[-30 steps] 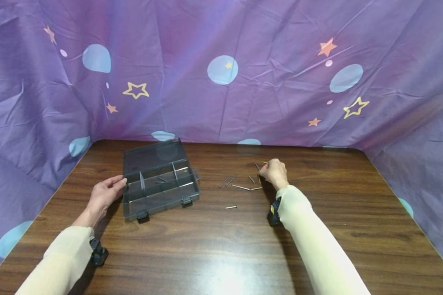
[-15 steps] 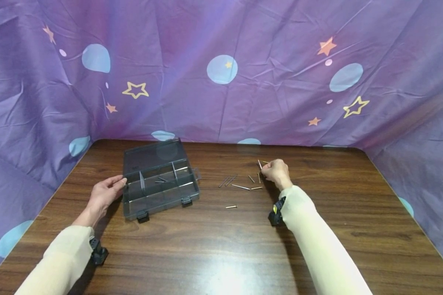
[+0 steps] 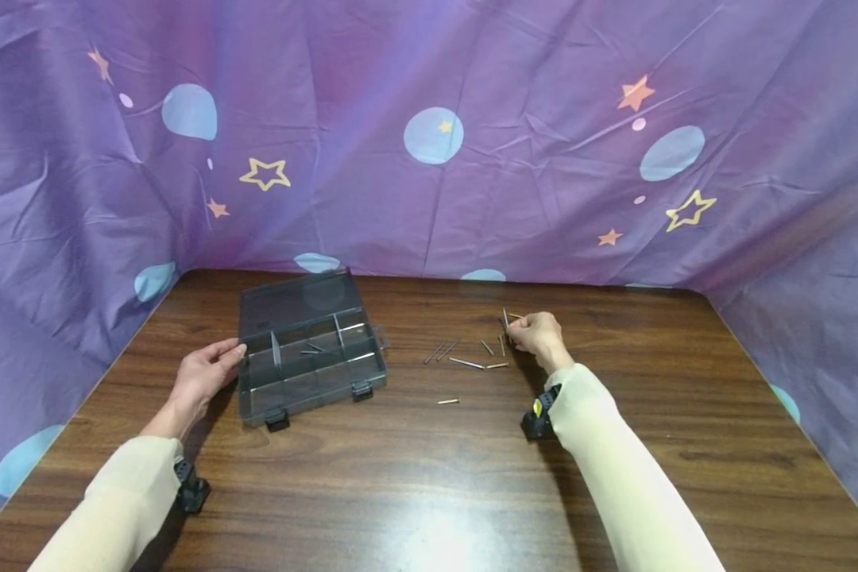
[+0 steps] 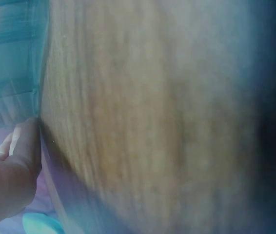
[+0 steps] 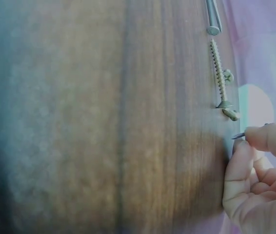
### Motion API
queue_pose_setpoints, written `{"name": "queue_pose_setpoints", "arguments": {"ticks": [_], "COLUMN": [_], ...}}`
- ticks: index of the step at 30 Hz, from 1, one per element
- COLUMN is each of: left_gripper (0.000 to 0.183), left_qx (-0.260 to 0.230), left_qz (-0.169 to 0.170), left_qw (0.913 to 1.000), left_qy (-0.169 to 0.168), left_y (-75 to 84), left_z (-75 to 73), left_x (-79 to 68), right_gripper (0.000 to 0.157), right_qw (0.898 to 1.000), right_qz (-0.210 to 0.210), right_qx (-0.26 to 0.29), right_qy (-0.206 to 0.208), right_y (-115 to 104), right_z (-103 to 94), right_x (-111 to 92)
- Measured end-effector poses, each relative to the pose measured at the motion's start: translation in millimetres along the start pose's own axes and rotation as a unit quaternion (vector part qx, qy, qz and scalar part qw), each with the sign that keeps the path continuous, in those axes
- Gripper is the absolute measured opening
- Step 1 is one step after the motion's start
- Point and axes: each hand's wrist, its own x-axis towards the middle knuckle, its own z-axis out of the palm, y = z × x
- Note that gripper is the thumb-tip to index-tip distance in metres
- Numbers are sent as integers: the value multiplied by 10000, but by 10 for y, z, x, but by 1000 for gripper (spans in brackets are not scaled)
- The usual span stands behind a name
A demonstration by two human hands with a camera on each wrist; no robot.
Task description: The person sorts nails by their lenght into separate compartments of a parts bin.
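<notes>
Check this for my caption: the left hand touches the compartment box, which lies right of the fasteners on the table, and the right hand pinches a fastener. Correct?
No: the head view shows the box left of the fasteners on the table. The left hand and right hand are as stated.

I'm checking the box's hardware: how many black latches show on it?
2: left latch and right latch, both along the near edge of the box. Others may be hidden.
</notes>
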Motion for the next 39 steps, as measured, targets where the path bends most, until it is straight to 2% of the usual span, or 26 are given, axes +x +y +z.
{"name": "queue_pose_setpoints", "arguments": {"ticks": [10,21,29,39], "left_gripper": [55,55,55,55], "left_qx": [-113,-71,-146,-459], "left_qz": [25,51,63,140], "left_qw": [9999,10000,9999,9988], "left_qy": [43,27,15,-21], "left_y": [14,0,10,4], "left_z": [7,-12,-19,-22], "left_x": [-2,16,4,-3], "right_gripper": [15,10,11,7], "right_qw": [9975,9863,9842,9744], "right_qz": [93,-428,-576,-557], "right_qx": [650,1453,1512,1881], "right_qy": [-276,-661,-715,-1096], "right_y": [11,-221,-422,-671], "right_z": [17,171,359,677], "right_x": [26,-62,-123,-247]}}
